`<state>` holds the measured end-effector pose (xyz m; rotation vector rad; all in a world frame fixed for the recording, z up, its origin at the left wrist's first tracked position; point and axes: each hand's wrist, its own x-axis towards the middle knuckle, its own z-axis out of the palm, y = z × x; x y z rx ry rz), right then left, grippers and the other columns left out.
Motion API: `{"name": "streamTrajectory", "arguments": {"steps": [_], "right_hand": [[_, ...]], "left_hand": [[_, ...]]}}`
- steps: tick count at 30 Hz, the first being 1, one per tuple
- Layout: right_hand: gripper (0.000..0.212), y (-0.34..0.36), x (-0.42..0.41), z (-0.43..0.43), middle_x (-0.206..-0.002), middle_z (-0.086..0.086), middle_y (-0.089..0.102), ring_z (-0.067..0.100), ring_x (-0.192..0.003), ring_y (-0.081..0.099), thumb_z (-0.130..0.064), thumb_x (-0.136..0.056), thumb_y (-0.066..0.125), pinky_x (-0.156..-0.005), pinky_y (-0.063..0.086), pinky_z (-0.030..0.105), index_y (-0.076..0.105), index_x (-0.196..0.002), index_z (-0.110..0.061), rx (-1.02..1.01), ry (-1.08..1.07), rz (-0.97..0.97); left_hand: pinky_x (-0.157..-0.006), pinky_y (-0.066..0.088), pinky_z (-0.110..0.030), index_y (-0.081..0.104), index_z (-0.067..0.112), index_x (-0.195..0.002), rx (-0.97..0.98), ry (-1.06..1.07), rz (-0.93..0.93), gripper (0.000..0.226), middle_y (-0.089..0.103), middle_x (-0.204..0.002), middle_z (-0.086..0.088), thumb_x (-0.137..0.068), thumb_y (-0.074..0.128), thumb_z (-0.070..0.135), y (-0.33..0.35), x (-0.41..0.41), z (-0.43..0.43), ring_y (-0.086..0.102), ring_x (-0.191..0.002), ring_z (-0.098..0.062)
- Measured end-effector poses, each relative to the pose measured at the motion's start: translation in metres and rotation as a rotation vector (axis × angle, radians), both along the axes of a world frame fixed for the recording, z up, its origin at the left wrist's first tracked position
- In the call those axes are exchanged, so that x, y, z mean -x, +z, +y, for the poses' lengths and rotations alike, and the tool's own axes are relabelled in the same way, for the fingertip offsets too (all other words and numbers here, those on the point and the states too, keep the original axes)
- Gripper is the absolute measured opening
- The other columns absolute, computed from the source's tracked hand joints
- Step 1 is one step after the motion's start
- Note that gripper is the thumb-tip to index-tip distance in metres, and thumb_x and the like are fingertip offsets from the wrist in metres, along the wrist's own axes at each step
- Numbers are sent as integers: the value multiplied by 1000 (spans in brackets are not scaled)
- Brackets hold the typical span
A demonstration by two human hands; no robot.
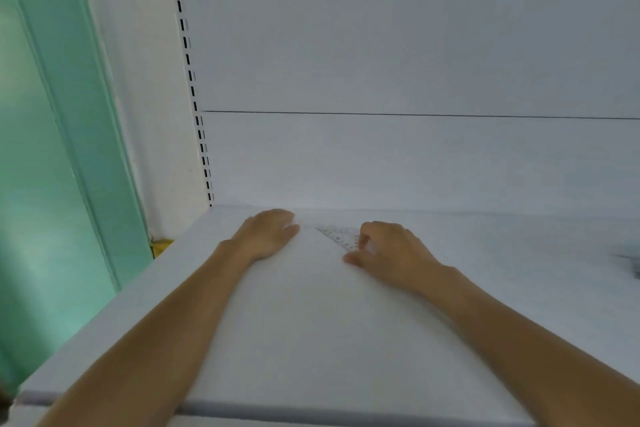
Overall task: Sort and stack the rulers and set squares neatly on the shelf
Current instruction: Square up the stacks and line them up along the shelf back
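Clear set square (334, 236) lies flat near back of white shelf (311, 322), btwn both hands. Left hand (268, 236) rests palm-down w/ fingers straight, holding nothing. Right hand (388, 250) has fingers curled onto the square's right end, thumb alongside. Scale marks too blurred to read. Slotted upright (194, 87) at left, green wall (41, 149) beyond, yellow bit (162, 246) at shelf's left edge, dark blurred thing (633, 263) far right

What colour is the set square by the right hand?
The set square is transparent with dark scale markings, lying on the white shelf; head view.
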<state>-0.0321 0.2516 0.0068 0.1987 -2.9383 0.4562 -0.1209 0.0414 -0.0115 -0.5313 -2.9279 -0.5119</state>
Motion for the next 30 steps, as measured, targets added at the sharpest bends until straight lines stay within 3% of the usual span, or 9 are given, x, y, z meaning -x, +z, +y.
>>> {"name": "streamTrajectory", "arguments": {"steps": [5, 12, 14, 16, 20, 23, 26, 28, 30], "right_hand": [[30, -3, -6, 10, -105, -10, 60, 15, -99, 55, -39, -89, 53, -75, 30, 23, 54, -114, -22, -46, 37, 117], [30, -6, -7, 17, -114, -3, 57, 21, -105, 54, -28, -91, 47, -83, 38, 28, 55, -119, -21, -94, 70, 122], [25, -10, -6, 16, -110, -2, 60, 19, -100, 51, -28, -93, 41, -84, 38, 31, 59, -107, -17, -106, 100, 97], [29, -11, -6, 15, -92, 5, 63, 22, -87, 52, -28, -94, 38, -76, 36, 30, 58, -89, -9, -126, 119, 77], [24, -6, -8, 11, -93, 10, 63, 28, -94, 56, -14, -93, 38, -83, 45, 36, 61, -92, -5, -163, 219, 91], [33, 1, -19, -3, -117, 5, 60, 23, -110, 53, -7, -90, 41, -94, 42, 33, 59, -116, -14, -184, 297, 56], [36, 8, -38, -13, -120, 1, 55, 21, -110, 52, -15, -92, 42, -95, 41, 34, 52, -126, -17, -177, 349, 13], [34, 9, -58, -18, -115, 0, 51, 23, -102, 54, -37, -93, 40, -90, 44, 37, 56, -116, -17, -214, 369, -3], [57, 6, -81, -23, -113, -3, 47, 22, -95, 54, -65, -86, 33, -85, 44, 35, 58, -108, -18, -307, 349, 9]], "left_hand": [[-97, 31, -40, 51, 23, -125, 160, 28, 74, 39, 49, -127, -3, -94, 42, 45, 5, -7, 3, 40, -121, -25], [-85, 40, -36, 57, 12, -105, 130, 20, 134, 37, 51, -104, -6, -99, 29, 36, 10, -19, 7, 49, -101, -25], [-83, 40, -37, 55, 11, -97, 131, 37, 156, 36, 51, -98, -6, -99, 27, 33, 11, -22, 8, 50, -94, -26], [-82, 40, -37, 53, 12, -92, 125, 57, 161, 33, 49, -94, -4, -99, 28, 31, 11, -23, 8, 49, -91, -26], [-73, 37, -32, 52, 11, -92, 175, 47, 199, 25, 50, -96, -4, -97, 31, 24, 10, -21, 9, 51, -91, -25], [-76, 35, -31, 50, 13, -109, 228, 13, 141, 21, 49, -112, -5, -92, 37, 12, 13, -24, 7, 49, -99, -25], [-79, 39, -34, 44, 20, -122, 223, -31, 78, 36, 49, -118, -8, -91, 32, 4, 23, -35, 5, 49, -100, -27], [-82, 44, -37, 42, 28, -129, 186, -72, 91, 49, 52, -117, -8, -91, 29, 1, 29, -45, 3, 52, -100, -28], [-86, 44, -39, 41, 32, -134, 94, -117, 117, 49, 55, -111, -7, -94, 27, 6, 34, -56, 3, 53, -101, -28]]}}
